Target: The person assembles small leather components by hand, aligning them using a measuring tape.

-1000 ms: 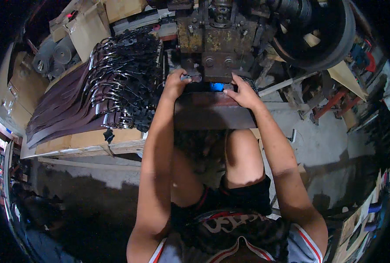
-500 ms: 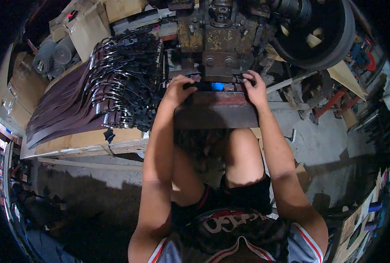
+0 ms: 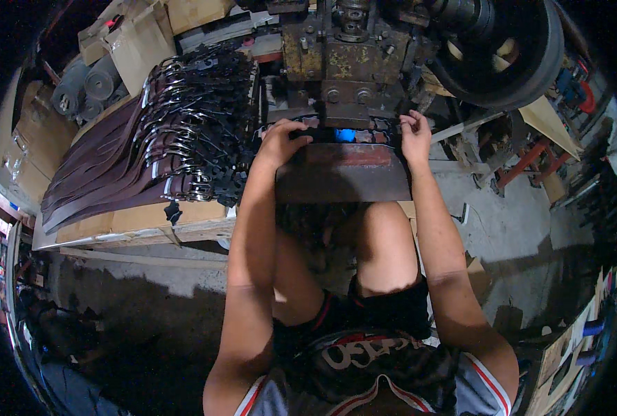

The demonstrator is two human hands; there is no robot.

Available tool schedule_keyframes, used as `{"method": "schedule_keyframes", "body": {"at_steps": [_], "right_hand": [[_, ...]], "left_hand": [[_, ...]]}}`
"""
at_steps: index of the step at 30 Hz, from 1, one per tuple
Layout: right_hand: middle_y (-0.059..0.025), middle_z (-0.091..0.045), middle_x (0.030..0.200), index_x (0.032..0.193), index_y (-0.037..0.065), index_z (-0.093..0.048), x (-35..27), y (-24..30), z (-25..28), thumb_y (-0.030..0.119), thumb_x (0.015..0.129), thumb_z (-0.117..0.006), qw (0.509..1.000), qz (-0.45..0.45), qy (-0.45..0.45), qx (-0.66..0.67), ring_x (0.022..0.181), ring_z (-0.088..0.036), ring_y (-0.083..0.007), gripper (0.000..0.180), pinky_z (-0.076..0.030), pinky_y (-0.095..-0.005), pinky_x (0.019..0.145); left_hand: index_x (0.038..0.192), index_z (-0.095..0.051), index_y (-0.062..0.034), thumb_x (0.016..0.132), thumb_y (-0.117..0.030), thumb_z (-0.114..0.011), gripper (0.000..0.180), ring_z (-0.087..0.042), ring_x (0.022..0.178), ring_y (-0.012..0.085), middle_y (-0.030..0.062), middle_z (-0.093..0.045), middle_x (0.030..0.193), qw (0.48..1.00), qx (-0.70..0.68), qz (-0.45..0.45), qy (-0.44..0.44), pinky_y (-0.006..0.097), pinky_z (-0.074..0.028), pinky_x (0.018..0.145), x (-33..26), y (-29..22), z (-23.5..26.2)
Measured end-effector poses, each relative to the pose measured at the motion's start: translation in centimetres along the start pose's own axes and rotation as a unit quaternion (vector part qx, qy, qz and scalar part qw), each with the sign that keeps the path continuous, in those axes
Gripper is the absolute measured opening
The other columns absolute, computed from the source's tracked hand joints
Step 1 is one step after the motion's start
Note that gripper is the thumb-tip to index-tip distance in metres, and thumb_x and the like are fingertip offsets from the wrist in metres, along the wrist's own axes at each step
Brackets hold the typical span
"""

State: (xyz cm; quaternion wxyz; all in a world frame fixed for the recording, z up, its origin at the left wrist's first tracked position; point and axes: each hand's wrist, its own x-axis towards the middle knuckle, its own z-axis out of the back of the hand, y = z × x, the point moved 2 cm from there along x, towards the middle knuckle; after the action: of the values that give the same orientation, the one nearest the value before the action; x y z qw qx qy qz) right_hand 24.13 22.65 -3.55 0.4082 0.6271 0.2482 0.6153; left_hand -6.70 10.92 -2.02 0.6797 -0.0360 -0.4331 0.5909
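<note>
A dark strip with ragged cut-out shapes (image 3: pixel 324 136) lies across the bed of a heavy press (image 3: pixel 350 59), just in front of its lower steel block. A bright blue piece (image 3: pixel 345 136) shows at the middle of the strip. My left hand (image 3: pixel 278 144) grips the strip's left part, thumb below and fingers above. My right hand (image 3: pixel 416 136) is at the right end, its fingers curled together there; their tips hide what they pinch. Nearer me is a dark plate (image 3: pixel 343 182) with a reddish bar (image 3: pixel 355 155) along it.
Left of the press, a thick pile of brown belts with metal buckles (image 3: pixel 138 142) lies on a wooden bench (image 3: pixel 142 229). A large flywheel (image 3: pixel 547 52) stands at the upper right. Cardboard boxes (image 3: pixel 138 52) and grey rolls (image 3: pixel 100 83) lie behind the pile. A red stand (image 3: pixel 526 163) is on the right.
My right hand has moved slightly right, and its fingers have drawn closer together. My left hand stays in place. The flywheel has turned a little.
</note>
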Motion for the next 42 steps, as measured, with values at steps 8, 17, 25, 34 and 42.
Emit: {"method": "schedule_keyframes", "body": {"at_steps": [8, 17, 25, 34, 42], "right_hand": [[-0.0105, -0.064, 0.101, 0.117, -0.003, -0.048, 0.1, 0.3, 0.2, 0.003, 0.082, -0.058, 1.0, -0.03, 0.0, 0.007, 0.095, -0.059, -0.0187, 0.037, -0.044, -0.0292, 0.086], [-0.0135, -0.057, 0.117, 0.124, 0.0, -0.045, -2.2, 7.7, -4.2, 0.008, 0.073, -0.07, 0.946, 0.092, 0.305, -0.064, 0.112, -0.05, -0.0201, 0.058, -0.036, -0.0311, 0.098], [-0.0056, -0.06, 0.108, 0.118, -0.003, -0.05, -1.1, 4.6, -3.6, 0.009, 0.079, -0.066, 0.934, -0.013, 0.354, 0.049, 0.1, -0.053, -0.0133, 0.044, -0.039, -0.0281, 0.091], [-0.0113, -0.06, 0.107, 0.117, -0.005, -0.051, 0.8, 4.5, -0.9, 0.014, 0.074, -0.072, 0.941, -0.082, 0.317, 0.079, 0.104, -0.054, -0.0181, 0.051, -0.04, -0.0302, 0.092], [-0.0103, -0.059, 0.114, 0.118, -0.002, -0.049, -1.7, 6.8, -5.0, 0.005, 0.071, -0.07, 0.907, 0.041, 0.42, 0.0, 0.105, -0.052, -0.019, 0.052, -0.036, -0.0311, 0.096]], "left_hand": [[0.095, -0.068, -0.0143, 0.069, -0.032, -0.074, 0.032, -0.057, 0.098, 0.0262, 0.0059, -0.063, 0.099, 0.999, -0.033, 0.01, 0.025, 0.036, -0.04, 0.085, 0.2, 0.7, 0.0], [0.095, -0.068, -0.0166, 0.073, -0.024, -0.072, 0.023, -0.06, 0.095, 0.0241, 0.0059, -0.065, 0.096, 0.994, 0.106, -0.018, -0.009, 0.034, -0.045, 0.082, -0.3, -0.8, 0.5], [0.092, -0.069, -0.0145, 0.068, -0.02, -0.075, 0.026, -0.055, 0.096, 0.0253, 0.0065, -0.06, 0.092, 0.994, 0.048, -0.094, 0.002, 0.039, -0.039, 0.083, 0.9, -1.9, -1.3], [0.084, -0.067, -0.0078, 0.063, -0.014, -0.077, 0.024, -0.052, 0.093, 0.0269, 0.0073, -0.058, 0.089, 0.989, 0.033, -0.14, -0.023, 0.038, -0.04, 0.079, 0.8, -2.2, -2.4], [0.083, -0.067, -0.0075, 0.066, -0.014, -0.075, 0.02, -0.053, 0.094, 0.0257, 0.0051, -0.058, 0.093, 0.99, 0.07, -0.117, -0.02, 0.037, -0.042, 0.08, 0.3, -3.1, -2.5]]}}
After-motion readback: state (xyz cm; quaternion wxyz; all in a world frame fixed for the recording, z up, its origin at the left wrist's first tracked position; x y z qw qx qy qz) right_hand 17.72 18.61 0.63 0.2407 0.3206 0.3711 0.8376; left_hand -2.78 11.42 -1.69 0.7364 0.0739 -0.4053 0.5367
